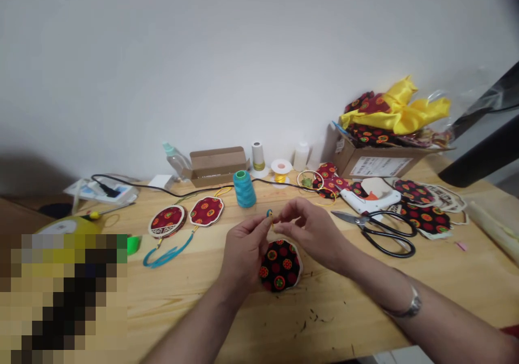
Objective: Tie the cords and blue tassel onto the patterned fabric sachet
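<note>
Left fingers [261,225] pinch yellow cord [273,226]; right fingers [289,207] curl beside, grip unclear. Likely limp, light: pinch its end.

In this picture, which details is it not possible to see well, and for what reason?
All in the head view:
Small blue-and-yellow piece: too small, and partly covered by the left hand.
Black patterned disc: its upper left edge is behind the same hand.
Label on the cardboard box: print too small to read.
Lower left corner: masked by pixel blocks.
Red sleeve: cut off by the right edge.
</note>
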A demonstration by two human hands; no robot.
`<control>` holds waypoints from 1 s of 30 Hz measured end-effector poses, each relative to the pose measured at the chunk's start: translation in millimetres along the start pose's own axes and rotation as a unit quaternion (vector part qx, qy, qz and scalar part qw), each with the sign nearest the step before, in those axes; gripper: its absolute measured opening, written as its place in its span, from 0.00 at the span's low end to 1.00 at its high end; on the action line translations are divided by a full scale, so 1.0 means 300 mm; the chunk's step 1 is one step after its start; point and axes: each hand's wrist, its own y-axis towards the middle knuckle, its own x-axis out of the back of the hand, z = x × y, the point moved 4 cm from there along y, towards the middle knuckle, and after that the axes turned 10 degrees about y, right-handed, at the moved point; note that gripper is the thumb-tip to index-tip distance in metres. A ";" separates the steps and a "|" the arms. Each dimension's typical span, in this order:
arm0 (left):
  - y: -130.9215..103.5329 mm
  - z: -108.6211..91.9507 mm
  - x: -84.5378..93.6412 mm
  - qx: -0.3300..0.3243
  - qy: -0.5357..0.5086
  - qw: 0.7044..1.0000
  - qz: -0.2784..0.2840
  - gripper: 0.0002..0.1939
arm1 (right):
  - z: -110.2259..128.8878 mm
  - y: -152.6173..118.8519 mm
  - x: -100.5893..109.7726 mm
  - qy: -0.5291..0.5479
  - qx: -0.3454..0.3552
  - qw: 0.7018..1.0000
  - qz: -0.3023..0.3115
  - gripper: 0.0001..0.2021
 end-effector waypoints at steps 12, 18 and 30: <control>0.007 0.014 0.000 0.016 0.020 0.999 -0.019 0.12 | -0.112 -0.039 -0.068 0.191 -0.042 0.981 0.001 0.09; 0.013 0.017 0.003 0.024 -0.011 1.000 0.015 0.11 | -0.113 -0.037 -0.049 0.125 -0.046 0.991 -0.006 0.11; 0.004 0.021 -0.001 0.027 0.001 1.000 -0.003 0.11 | -0.129 -0.036 -0.093 0.291 -0.194 0.932 0.095 0.08</control>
